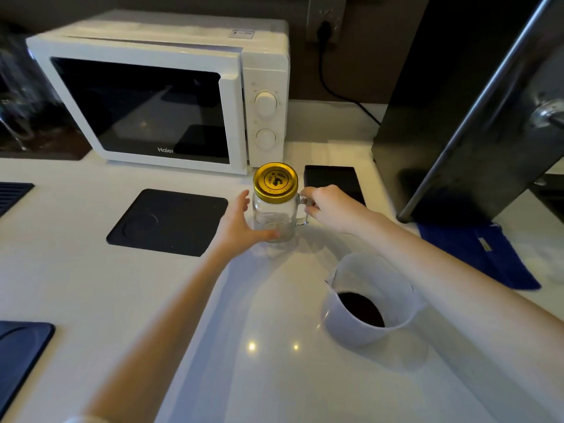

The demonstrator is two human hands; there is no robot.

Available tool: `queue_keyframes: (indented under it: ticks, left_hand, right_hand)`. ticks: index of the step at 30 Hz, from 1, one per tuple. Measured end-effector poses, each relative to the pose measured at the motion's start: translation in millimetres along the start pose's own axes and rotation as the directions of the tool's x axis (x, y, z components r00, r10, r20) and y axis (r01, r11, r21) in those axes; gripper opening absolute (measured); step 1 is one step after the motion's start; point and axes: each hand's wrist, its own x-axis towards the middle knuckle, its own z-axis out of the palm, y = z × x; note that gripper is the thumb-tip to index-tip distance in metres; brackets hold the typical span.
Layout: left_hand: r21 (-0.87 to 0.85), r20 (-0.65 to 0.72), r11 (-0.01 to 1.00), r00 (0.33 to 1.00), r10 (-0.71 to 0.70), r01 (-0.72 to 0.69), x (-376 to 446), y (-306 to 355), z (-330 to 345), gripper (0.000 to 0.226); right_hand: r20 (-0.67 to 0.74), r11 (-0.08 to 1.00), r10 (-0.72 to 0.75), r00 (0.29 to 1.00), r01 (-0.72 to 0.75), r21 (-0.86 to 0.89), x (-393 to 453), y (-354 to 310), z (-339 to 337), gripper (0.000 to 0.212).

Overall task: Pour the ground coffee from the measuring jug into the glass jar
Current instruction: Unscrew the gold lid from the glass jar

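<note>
White glossy countertop point(122, 300) spanning the whole scene. At far left, boxy white microwave oven point(158, 93) with dark glass door. Left of centre, black square rubber mat point(168, 222) lying flat. Near right, upright translucent plastic measuring jug point(370, 300) holding dark ground coffee point(360, 308). Just in front of the microwave, clear glass jar point(274, 218) with handle, standing upright, round gold metal lid point(275, 182) still on. Left hand point(241, 222) spread open, palm against the jar's left side. Right hand point(329, 206) curled closed around the jar's handle.
</note>
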Motion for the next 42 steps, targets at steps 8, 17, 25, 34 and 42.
queue_keyframes:
  ticks: [8,17,25,34,42]
  left_hand:
    - [-0.112,-0.033,0.988,0.994,0.103,-0.106,-7.3,10.5,6.3,0.07]
    - [-0.047,-0.044,0.992,0.993,0.114,-0.116,-54.3,2.2,-10.9,0.078]
    - [-0.194,-0.024,0.965,0.985,0.173,-0.174,-109.5,-0.8,-5.7,0.076]
    - [-0.163,-0.017,0.974,0.987,0.16,-0.161,-129.9,-10.1,3.6,0.077]
    - [-0.148,-0.02,0.974,0.985,0.171,-0.172,-137.7,-9.6,6.2,0.085]
  right_hand:
    - [-0.017,0.994,0.009,1.0,-0.007,0.113,-4.4,2.2,3.0,0.025]
    - [0.166,0.986,-0.096,0.982,0.071,0.15,-34.4,-23.0,-21.1,0.022]
    - [0.303,0.987,-0.151,0.941,0.129,0.091,-72.2,-45.9,-31.4,0.027]
    - [0.338,0.987,-0.143,0.93,0.158,-0.018,-84.0,-54.4,-24.8,0.02]
    - [0.36,0.985,-0.134,0.923,0.164,-0.054,-84.5,-53.8,-17.4,0.016]
